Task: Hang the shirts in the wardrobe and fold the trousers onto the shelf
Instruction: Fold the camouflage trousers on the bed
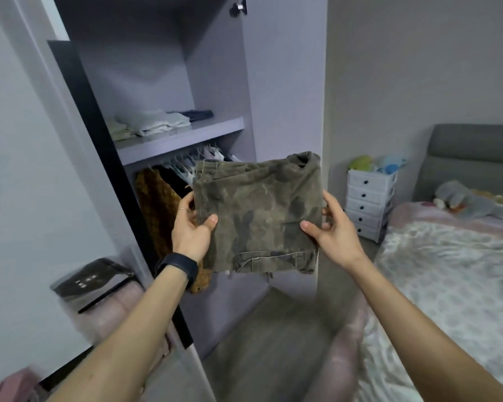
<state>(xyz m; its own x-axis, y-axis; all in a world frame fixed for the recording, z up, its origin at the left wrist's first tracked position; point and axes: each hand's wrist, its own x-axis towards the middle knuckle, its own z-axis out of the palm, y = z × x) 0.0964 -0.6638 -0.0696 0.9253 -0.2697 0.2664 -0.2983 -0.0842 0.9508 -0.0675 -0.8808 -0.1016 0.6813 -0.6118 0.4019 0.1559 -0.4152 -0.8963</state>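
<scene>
I hold a folded pair of camouflage trousers (259, 213) in the air in front of the open wardrobe. My left hand (190, 227) grips its left edge, thumb on top and fingers underneath. My right hand (333, 227) grips the right edge the same way. Above and behind the bundle is the grey wardrobe shelf (169, 140), which carries pale folded clothes (154, 123) and a dark folded garment (196, 114). Below the shelf, shirts hang on hangers (186, 166), with a brown patterned garment (157, 204) at the left.
The wardrobe's dark door edge (99, 158) stands at the left, its side panel (285, 82) at the right. A bed (447, 271) fills the right side, with a white drawer unit (369, 198) beyond it. A dark box (93, 280) sits low on the left.
</scene>
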